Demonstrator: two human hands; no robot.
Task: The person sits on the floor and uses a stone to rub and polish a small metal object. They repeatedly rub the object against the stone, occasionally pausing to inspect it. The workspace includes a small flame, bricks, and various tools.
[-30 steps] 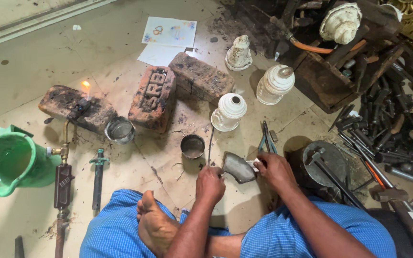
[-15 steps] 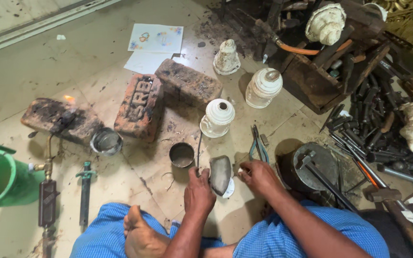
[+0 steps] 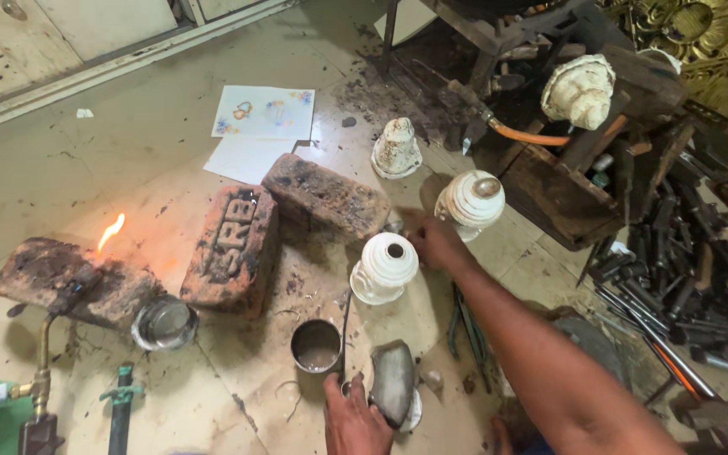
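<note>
My left hand [image 3: 354,419] is at the bottom edge, closed on a curved grey metal piece [image 3: 393,391] held just above the floor; a thin wire [image 3: 345,333] rises beside its fingers. My right hand [image 3: 436,243] is stretched forward with nothing in it, its fingertips at the far side of a white ribbed ceramic mould [image 3: 385,267]. A second white mould [image 3: 470,200] stands just behind the hand, a third [image 3: 396,150] farther back. A small metal cup [image 3: 316,345] sits left of the grey piece.
Two bricks [image 3: 233,246] [image 3: 326,196] lie ahead. A flame [image 3: 110,232] burns on a charred brick [image 3: 61,282] at the left, above a brass torch [image 3: 40,381] and a tin [image 3: 164,322]. Papers [image 3: 264,113] lie behind. Pliers [image 3: 463,324], a wooden box [image 3: 562,190] and piled tools [image 3: 676,278] crowd the right.
My right hand has let go of the grey metal piece and reached forward to the white moulds. My left hand keeps the piece. The view has tilted forward.
</note>
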